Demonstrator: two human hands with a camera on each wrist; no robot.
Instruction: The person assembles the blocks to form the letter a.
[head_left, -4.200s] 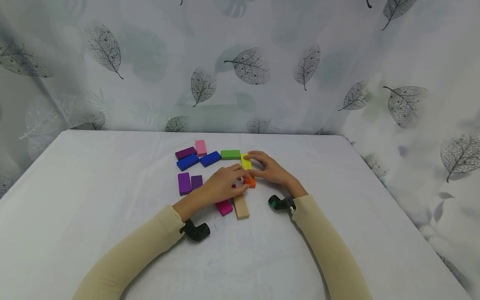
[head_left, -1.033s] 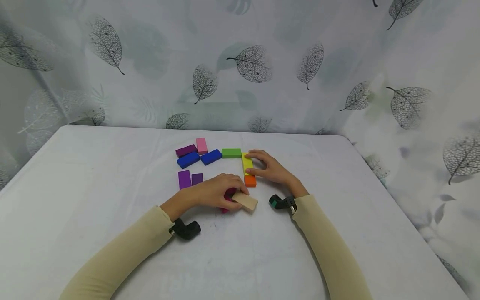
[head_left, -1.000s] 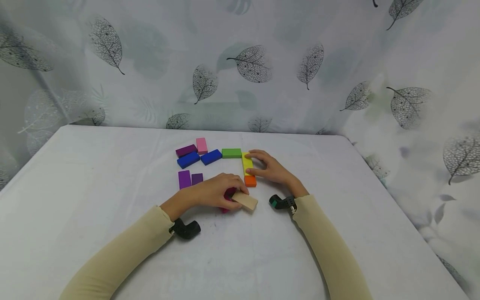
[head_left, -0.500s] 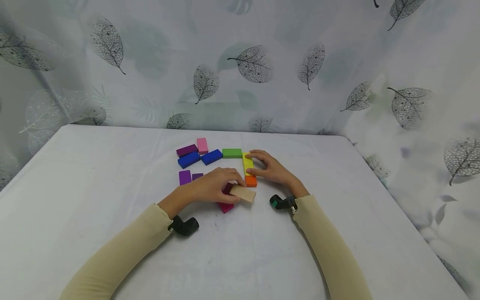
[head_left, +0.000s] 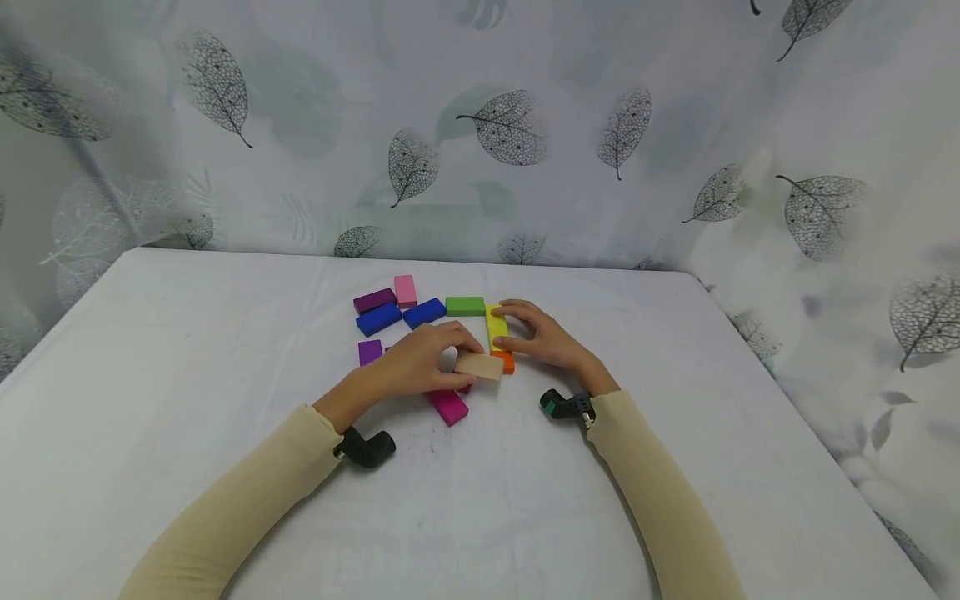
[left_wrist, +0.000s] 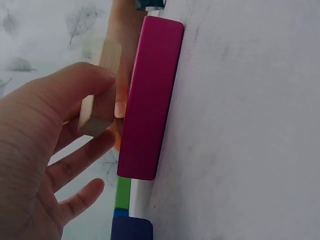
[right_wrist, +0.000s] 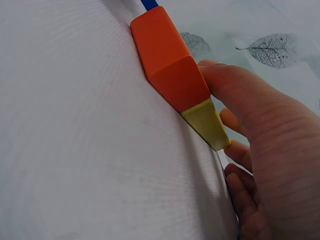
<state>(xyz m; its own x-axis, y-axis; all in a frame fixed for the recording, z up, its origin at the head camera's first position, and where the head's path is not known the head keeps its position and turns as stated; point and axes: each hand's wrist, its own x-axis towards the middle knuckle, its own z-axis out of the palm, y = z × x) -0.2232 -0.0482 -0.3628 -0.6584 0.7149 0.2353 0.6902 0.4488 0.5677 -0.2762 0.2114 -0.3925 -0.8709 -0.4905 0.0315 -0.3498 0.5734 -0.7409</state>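
My left hand (head_left: 420,358) pinches a plain wooden block (head_left: 480,367) between thumb and fingers. In the head view that block overlaps the corner of the orange block (head_left: 507,362); the left wrist view shows it raised off the table. A yellow block (head_left: 496,327) lies end to end with the orange one. My right hand (head_left: 551,337) holds the yellow block, index finger at its far end and thumb near the orange block (right_wrist: 170,55). Below my left hand lies a magenta block (head_left: 448,407), with a dark red one mostly hidden under the fingers.
A green block (head_left: 465,306) and two blue blocks (head_left: 424,312) run left from the yellow one. Pink (head_left: 405,291) and dark purple (head_left: 374,300) blocks lie behind them. A violet block (head_left: 370,352) is partly covered by my left hand. White cloth covers the table (head_left: 225,350).
My left hand has left the orange block's side, picked up the wooden block from the near end and carried it away from me toward the orange block. My right hand stays put.
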